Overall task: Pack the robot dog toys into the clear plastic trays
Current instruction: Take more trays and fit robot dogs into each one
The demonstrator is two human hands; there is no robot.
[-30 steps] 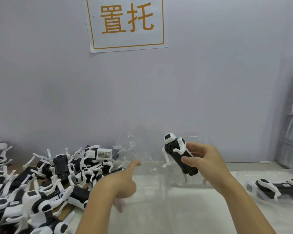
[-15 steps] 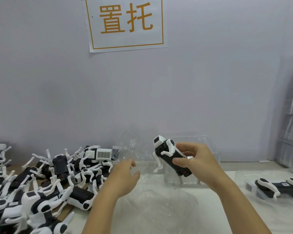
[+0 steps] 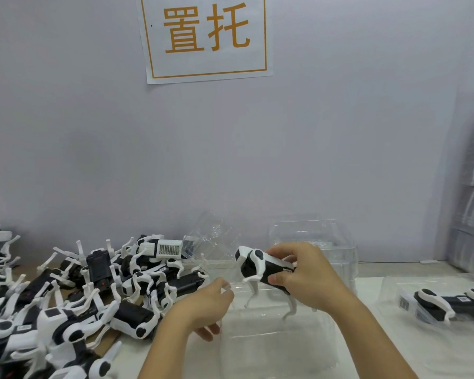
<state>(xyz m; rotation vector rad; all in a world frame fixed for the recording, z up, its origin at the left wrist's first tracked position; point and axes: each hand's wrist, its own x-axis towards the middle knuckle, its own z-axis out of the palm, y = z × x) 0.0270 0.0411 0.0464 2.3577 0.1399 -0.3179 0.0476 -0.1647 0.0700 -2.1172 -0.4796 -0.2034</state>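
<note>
Progress stands early, by my judgement: one robot dog toy already lies packed [image 3: 449,305] in a clear tray at the right edge, while a large heap of loose toys [image 3: 74,294] covers the table on the left and awaits packing. The right hand [image 3: 304,277] grips one robot dog toy [image 3: 260,269] by its body, fingers curled round it, holding it in the air above an empty clear plastic tray [image 3: 274,348] that lies on the table in front of the person. The left hand [image 3: 203,307] sits at that tray's near left edge; fingers appear pinched on the rim, though the clear plastic makes contact hard to confirm. A further stack of clear trays [image 3: 318,242] stands behind, against the wall, and a tilted one [image 3: 211,236] leans beside the heap. The toys are hard, glossy plastic, black bodies with white heads and thin, bent white legs that look liable to snag. The trays are thin, moulded, transparent and likely flexible.
</note>
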